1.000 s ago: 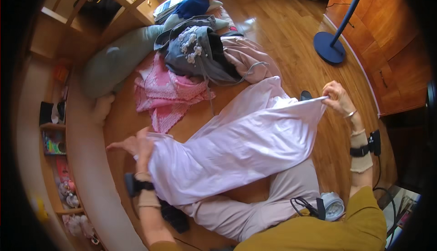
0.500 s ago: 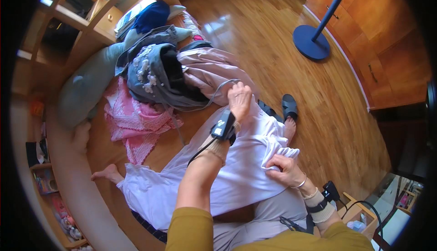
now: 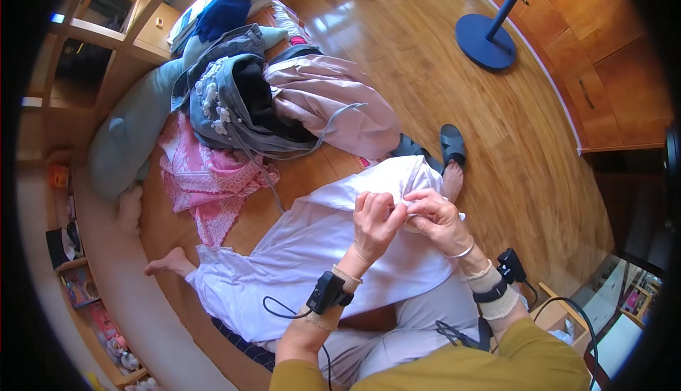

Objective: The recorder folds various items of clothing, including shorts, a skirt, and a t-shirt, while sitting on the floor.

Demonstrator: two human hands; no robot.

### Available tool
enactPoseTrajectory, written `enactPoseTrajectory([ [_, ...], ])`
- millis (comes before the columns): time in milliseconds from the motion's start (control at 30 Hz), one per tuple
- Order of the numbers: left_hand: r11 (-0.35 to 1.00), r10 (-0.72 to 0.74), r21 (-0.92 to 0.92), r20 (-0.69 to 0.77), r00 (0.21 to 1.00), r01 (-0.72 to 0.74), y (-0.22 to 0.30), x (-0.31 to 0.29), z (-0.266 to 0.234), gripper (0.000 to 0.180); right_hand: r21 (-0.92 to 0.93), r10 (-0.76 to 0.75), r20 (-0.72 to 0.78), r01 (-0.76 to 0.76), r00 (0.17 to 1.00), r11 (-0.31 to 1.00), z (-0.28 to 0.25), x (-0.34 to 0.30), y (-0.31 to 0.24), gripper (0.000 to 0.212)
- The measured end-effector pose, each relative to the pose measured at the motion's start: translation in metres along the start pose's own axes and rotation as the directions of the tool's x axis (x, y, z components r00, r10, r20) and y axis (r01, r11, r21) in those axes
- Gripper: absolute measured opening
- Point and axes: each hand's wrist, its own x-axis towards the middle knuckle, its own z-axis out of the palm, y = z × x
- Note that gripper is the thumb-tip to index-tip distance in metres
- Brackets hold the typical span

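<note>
A large white cloth garment lies spread across my lap and legs; its exact kind does not show. Over its upper right part my two hands meet, almost touching at the fingertips. My left hand is closed, fingers curled and thumb against them, at a gathered bit of the white cloth. Opposite it, my right hand pinches the same gathered part between thumb and fingers. What exactly lies between the fingertips is mostly hidden.
Beyond the garment sits a pile with a grey-blue jacket, a pale pink garment and a pink patterned cloth. A long blue-grey cushion runs along the left. A blue round stand base is on the wooden floor.
My left hand has let go of the drawstring by the pile and come back to my right hand. My right hand has moved slightly up with the white cloth.
</note>
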Motion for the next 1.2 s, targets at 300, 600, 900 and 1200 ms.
enactPoseTrajectory([
  [300,0.988,-0.129,-0.098,-0.076,0.989,0.121,0.023,-0.023,0.001,0.023,0.192,0.099,-0.048,-0.088,0.994,0.978,0.007,-0.029,-0.006,0.013],
  [600,0.642,-0.559,-0.551,0.140,0.817,0.533,0.038,-0.029,-0.011,0.012,-0.125,-0.089,-0.079,0.079,0.993,0.989,0.020,-0.030,-0.015,0.012],
  [900,0.556,-0.433,-0.608,0.371,0.822,0.567,0.019,-0.015,-0.023,0.008,-0.304,-0.254,-0.066,0.223,0.965,0.926,0.022,-0.026,-0.027,0.012],
  [1200,0.597,-0.553,-0.569,0.217,0.804,0.565,0.009,0.028,-0.040,0.010,-0.420,-0.258,-0.023,0.225,0.966,0.879,0.031,-0.042,-0.057,0.024],
])
